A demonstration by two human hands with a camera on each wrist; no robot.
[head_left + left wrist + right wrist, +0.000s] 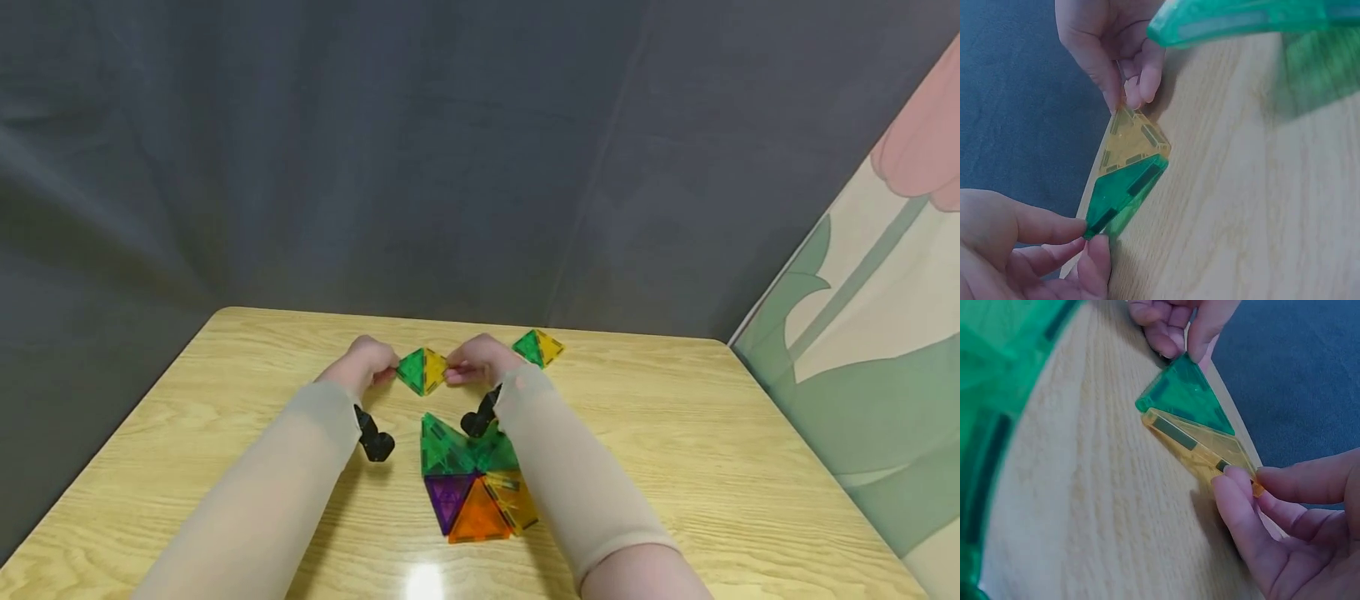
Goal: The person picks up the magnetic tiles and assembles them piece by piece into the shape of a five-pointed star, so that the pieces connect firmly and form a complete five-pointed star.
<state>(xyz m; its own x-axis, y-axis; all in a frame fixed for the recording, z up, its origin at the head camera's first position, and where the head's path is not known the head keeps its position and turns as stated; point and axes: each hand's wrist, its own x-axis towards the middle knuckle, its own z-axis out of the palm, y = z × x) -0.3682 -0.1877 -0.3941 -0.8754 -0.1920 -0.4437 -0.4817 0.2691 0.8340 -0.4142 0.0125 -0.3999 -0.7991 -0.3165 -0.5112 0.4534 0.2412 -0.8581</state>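
Between the two hands is a pair of translucent triangular magnetic tiles, one green (1119, 190) and one yellow (1132, 140), joined along an edge. My left hand (367, 361) pinches the outer corner of the green tile between thumb and finger. With my right hand (482, 360) I pinch the opposite corner of the yellow tile. In the right wrist view the yellow tile (1200, 445) tilts up from the table, meeting the green tile (1188, 394) at an angle. Closer to me stands a built shape of green, purple, orange and yellow tiles (480, 512), partly hidden by the right forearm.
Beyond the right hand lies another joined green and yellow tile pair (538, 347). Everything rests on a light wooden table (675, 433). A dark curtain (450, 167) hangs behind the table, and a flower-patterned cloth (885, 333) is at the right.
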